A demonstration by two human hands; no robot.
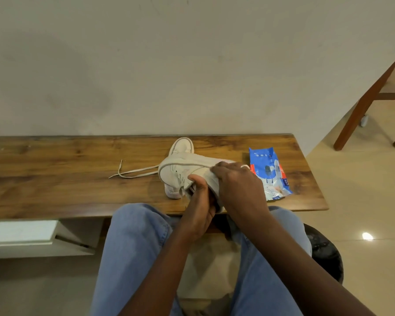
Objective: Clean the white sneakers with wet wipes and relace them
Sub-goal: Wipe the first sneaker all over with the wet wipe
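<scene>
White sneaker [180, 171] tipped sideways, sole up, lace holes empty.

wooden bench [55, 174] | wooden chair [369, 99] right | black stool [326, 252]

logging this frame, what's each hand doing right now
Left hand: closed on the held sneaker, gripping it from below.
Right hand: closed over the same sneaker's sole side; a wipe under it cannot be told.

We find the table [55, 179] bare at the left. A loose lace [135, 173] crosses its middle. The wipes pack [269, 174] and sneakers [180, 172] crowd the right.
</scene>
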